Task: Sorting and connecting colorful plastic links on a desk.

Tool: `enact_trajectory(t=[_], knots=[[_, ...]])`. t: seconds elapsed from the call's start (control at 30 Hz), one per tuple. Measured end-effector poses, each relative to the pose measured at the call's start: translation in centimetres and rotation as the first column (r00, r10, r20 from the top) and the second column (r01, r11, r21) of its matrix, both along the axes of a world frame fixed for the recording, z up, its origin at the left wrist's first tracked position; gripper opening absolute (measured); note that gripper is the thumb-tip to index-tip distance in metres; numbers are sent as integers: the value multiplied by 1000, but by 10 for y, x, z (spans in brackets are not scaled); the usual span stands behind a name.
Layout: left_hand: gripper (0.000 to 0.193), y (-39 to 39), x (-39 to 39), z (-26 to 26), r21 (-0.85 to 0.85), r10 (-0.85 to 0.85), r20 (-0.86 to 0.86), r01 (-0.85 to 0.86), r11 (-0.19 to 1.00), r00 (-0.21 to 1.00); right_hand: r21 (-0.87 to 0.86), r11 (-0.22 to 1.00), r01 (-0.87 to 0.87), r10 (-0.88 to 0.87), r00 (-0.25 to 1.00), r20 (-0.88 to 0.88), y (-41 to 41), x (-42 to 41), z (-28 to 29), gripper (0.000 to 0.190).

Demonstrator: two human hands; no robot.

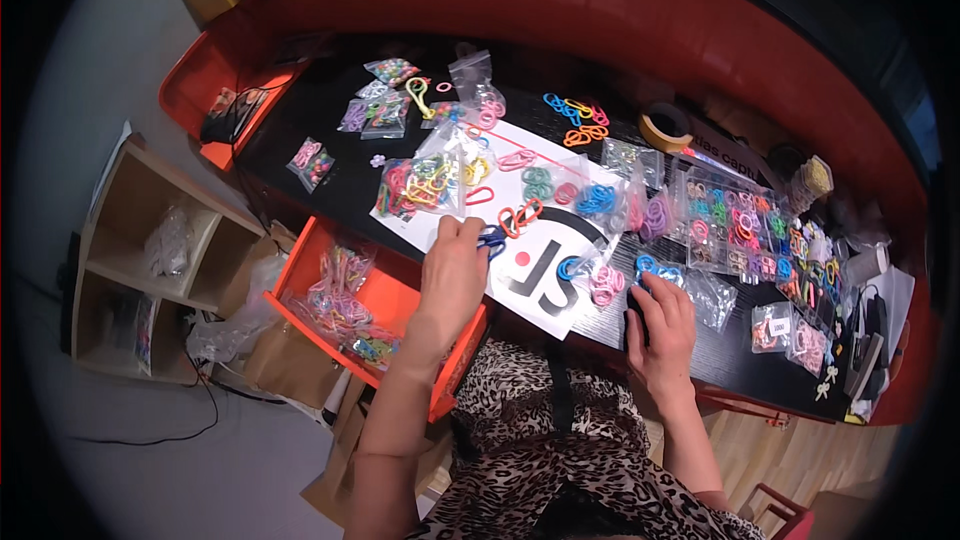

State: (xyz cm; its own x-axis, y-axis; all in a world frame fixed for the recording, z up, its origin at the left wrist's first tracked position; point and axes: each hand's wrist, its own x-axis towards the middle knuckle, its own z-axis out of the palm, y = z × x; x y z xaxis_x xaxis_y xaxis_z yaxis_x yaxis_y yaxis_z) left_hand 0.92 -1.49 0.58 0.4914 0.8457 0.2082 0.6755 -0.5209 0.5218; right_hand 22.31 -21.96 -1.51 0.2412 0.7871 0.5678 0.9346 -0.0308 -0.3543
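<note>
My left hand (456, 266) is over the white printed sheet (551, 319), its thumb and fingers closed on dark blue loop-shaped clips (492, 240). Just beyond them lie orange-red clips (520, 217) and a single red clip (480, 196). A clear bag of mixed coloured clips (424, 186) sits beyond that hand. My right hand (664, 319) rests low at the desk's front, thumb apart from its fingers. Its fingertips reach the edge of a pile of bright blue clips (660, 268); contact is unclear. Pink clips (607, 285) and a few blue clips (571, 268) lie between the hands.
An orange drawer (300, 259) with bagged pieces stands pulled out at left. A clear compartment box (739, 225) of coloured pieces is at right. A tape roll (665, 127), loose clips (577, 116) and small bags (386, 112) lie farther back.
</note>
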Motion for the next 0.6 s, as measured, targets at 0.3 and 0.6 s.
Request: enact_trajectory(t=[0.3, 0.6], knots=[[28, -3, 13, -12, 15, -32, 159, 30, 999, 987, -2, 1000, -20, 20, 1000, 19, 0, 1, -3, 34], [26, 38, 19, 15, 261, -26, 111, -4, 965, 993, -23, 1000, -14, 15, 1000, 14, 2, -1, 3, 36]])
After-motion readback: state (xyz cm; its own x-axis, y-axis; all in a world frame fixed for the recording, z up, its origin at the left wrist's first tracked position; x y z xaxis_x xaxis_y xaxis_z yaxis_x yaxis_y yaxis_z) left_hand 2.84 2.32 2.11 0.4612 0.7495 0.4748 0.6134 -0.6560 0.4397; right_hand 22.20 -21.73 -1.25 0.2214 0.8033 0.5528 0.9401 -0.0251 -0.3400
